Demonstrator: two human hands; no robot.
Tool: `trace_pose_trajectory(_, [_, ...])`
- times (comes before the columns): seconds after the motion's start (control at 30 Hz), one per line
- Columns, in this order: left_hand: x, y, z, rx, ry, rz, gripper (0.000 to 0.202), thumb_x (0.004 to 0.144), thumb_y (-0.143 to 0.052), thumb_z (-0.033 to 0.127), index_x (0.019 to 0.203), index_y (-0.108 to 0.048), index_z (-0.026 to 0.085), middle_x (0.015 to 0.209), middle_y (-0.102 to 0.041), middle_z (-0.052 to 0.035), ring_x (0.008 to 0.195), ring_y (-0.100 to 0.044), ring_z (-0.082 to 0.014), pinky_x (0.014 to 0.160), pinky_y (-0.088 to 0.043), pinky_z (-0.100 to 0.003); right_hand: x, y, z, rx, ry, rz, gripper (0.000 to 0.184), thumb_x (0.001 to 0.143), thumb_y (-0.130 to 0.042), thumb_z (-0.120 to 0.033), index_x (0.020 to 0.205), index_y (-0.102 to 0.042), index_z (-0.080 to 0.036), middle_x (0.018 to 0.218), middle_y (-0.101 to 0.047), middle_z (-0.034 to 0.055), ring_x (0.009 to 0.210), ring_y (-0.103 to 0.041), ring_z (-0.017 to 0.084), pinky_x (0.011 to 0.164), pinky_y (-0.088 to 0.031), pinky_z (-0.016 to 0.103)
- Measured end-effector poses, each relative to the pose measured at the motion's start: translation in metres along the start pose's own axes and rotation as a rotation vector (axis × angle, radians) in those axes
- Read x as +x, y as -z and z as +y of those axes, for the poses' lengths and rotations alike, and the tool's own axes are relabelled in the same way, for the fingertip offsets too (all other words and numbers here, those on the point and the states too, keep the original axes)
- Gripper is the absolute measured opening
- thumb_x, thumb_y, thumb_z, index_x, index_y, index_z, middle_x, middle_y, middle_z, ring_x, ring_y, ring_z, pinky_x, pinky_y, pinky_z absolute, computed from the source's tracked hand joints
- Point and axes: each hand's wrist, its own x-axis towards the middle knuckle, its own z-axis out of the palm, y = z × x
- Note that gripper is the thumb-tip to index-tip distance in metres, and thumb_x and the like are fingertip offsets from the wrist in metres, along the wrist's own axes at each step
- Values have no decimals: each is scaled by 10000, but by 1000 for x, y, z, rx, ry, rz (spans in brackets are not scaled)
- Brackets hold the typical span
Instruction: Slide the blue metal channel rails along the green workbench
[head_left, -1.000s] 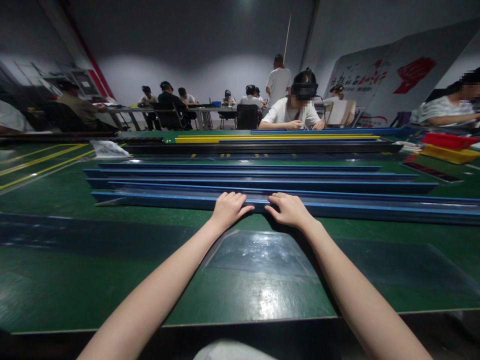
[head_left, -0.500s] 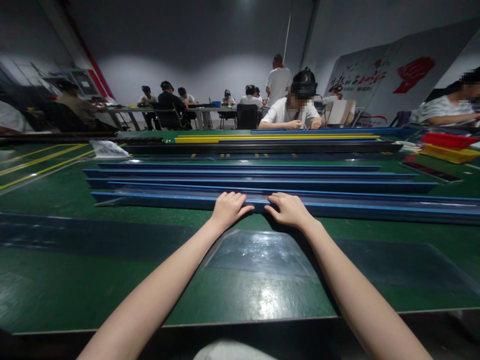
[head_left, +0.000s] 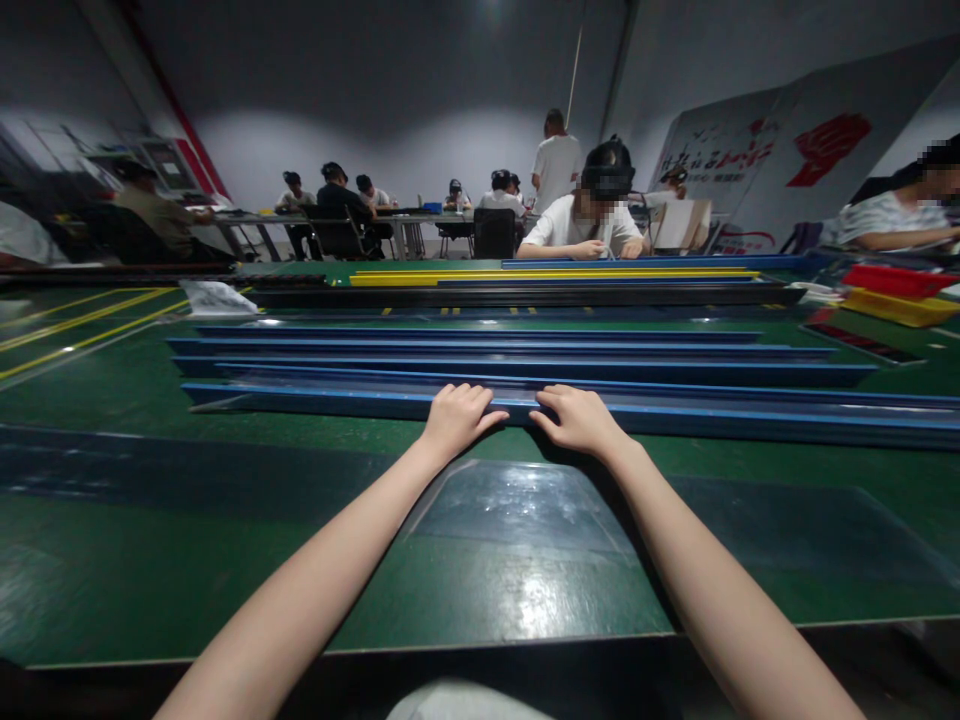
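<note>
Both my arms reach forward over a green table [head_left: 112,560]. My left hand [head_left: 456,418] and my right hand [head_left: 576,418] rest side by side on the nearest long blue rail [head_left: 315,400], fingers curled over its top edge and gripping it. The thumbs point toward each other with a small gap between them. Several more blue rails [head_left: 487,350] lie parallel behind it. A clear glossy sheet [head_left: 517,505] lies flat on the table under my forearms.
Yellow and black rails [head_left: 555,277] lie farther back. Red and yellow trays [head_left: 896,290] stand at the right. A white paper [head_left: 214,297] lies at the left. A person [head_left: 589,220] sits across the table; other people sit at tables behind.
</note>
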Motion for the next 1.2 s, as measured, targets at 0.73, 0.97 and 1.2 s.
trace_pose_trajectory(0.73, [1, 2, 1, -13, 17, -31, 416, 846, -370, 527, 765, -564, 169, 736, -621, -53, 708, -536, -177, 621, -295, -293, 0, 1, -1, -3, 0, -10, 282, 852, -366, -367, 869, -584, -189, 911, -628, 62, 866, -558, 177, 649, -331, 241])
trace_pose_trajectory(0.97, [1, 1, 1, -6, 12, -19, 412, 844, -376, 527, 770, -560, 166, 746, -631, -47, 711, -541, -176, 624, -294, -294, -1, 2, -1, -6, 0, 3, 278, 852, -363, -369, 864, -577, -193, 909, -626, 50, 872, -560, 177, 638, -327, 242])
trace_pose_trajectory(1.2, [0, 1, 0, -10, 13, -20, 420, 849, -361, 529, 769, -559, 168, 749, -632, -49, 714, -542, -180, 624, -293, -297, -1, 3, -2, 2, -23, -33, 280, 849, -370, -367, 887, -584, -191, 925, -628, 62, 892, -553, 182, 651, -329, 240])
